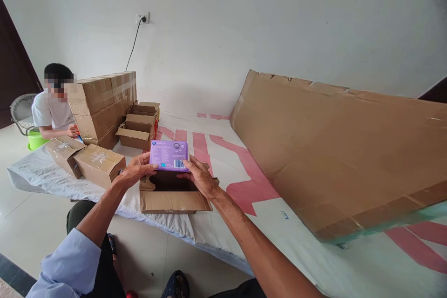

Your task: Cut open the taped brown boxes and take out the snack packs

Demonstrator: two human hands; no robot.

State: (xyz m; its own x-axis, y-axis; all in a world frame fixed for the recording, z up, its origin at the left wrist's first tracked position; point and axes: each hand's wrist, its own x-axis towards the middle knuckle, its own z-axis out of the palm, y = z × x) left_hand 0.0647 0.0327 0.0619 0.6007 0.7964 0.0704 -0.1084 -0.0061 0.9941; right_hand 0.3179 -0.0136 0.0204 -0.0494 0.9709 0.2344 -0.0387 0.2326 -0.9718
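Between my two hands is a flat purple packet [169, 154] with small print and a barcode on the side facing me. My left hand [134, 170] grips its left edge, thumb on the front. At its lower right corner, my right hand [200, 174] holds it the same way, fingers closed behind. Just below the packet stands an open cardboard box [174, 201] with its near flap folded out. The inside of that box looks dark, and I cannot make out what is in it.
Two closed cartons [99, 160] lie to the left, with stacked taped cartons [101, 102] behind. Open boxes [138, 132] stand beside the stack. A large cardboard sheet [342, 158] leans at the right. Another person [56, 111] sits at the far left, near a fan [23, 109].
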